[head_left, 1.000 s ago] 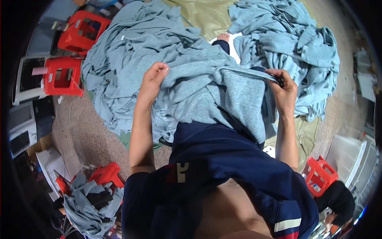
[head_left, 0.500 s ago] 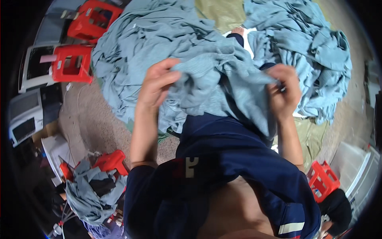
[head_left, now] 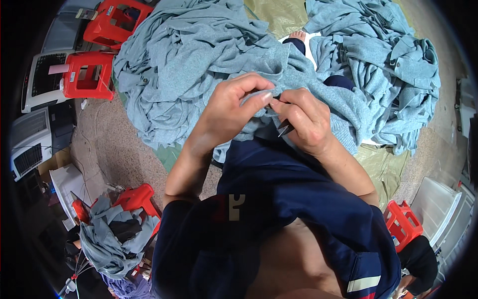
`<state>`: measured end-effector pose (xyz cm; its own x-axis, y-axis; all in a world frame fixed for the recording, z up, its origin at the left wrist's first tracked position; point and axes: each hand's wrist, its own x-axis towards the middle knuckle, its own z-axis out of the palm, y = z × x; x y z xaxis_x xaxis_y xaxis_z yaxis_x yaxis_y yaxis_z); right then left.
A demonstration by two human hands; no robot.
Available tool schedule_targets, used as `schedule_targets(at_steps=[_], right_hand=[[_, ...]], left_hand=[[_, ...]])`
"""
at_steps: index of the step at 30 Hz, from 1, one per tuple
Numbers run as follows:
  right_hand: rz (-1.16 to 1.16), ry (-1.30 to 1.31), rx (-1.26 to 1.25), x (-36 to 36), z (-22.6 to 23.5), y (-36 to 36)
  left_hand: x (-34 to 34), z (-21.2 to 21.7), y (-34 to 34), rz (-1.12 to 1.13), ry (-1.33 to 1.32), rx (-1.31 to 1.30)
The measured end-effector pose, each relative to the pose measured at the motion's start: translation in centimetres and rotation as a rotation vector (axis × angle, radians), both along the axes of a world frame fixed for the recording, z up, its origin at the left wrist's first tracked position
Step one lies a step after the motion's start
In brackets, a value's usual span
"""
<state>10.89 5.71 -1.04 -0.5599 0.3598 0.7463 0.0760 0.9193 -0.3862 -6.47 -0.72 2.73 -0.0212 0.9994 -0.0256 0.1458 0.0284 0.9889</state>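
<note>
A light blue-grey knit garment [head_left: 298,65] lies across my lap and over the pile in front of me. Its edge is pinched between the thumb and fingers of my left hand [head_left: 236,107]. Close against that edge, my right hand [head_left: 306,117] is closed, thumb and forefinger meeting at the fabric. A small dark tool with thin pointed metal tips, looking like thread snips [head_left: 285,128], sticks out below the right fingers, tucked in the palm. Whatever thread or bit of fabric the fingertips hold is too small to make out.
Heaps of similar knitwear lie at front left [head_left: 169,65] and right [head_left: 413,74], partly on an olive sheet [head_left: 279,15]. Red stools [head_left: 89,74] stand at left. A garment-draped stool [head_left: 142,194] is at lower left. Another person in black [head_left: 420,259] is at lower right.
My hands have come together from wide apart, meeting at the garment's edge. The garment has dropped lower, and the dark tool now shows in my right hand.
</note>
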Motion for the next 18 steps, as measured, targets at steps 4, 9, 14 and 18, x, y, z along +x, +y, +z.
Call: schedule_targets(at_steps=[4,9,14,18], right_hand=[[0.008,0.006,-0.286,0.1,0.8,-0.2],[0.064,-0.170,-0.755,0.1,1.8,0.3],[0.045,-0.102,-0.641,0.2,0.2,0.7],[0.063,-0.053,-0.677,0.3,0.1,0.2]], left_hand=[[-0.1,-0.7,-0.2,-0.065,0.075,0.119],[-0.3,-0.1,-0.4,-0.038,0.176,0.108],[0.2,-0.8,-0.2,0.114,0.170,0.126],[-0.7,-0.5,0.0,-0.037,0.306,-0.062]])
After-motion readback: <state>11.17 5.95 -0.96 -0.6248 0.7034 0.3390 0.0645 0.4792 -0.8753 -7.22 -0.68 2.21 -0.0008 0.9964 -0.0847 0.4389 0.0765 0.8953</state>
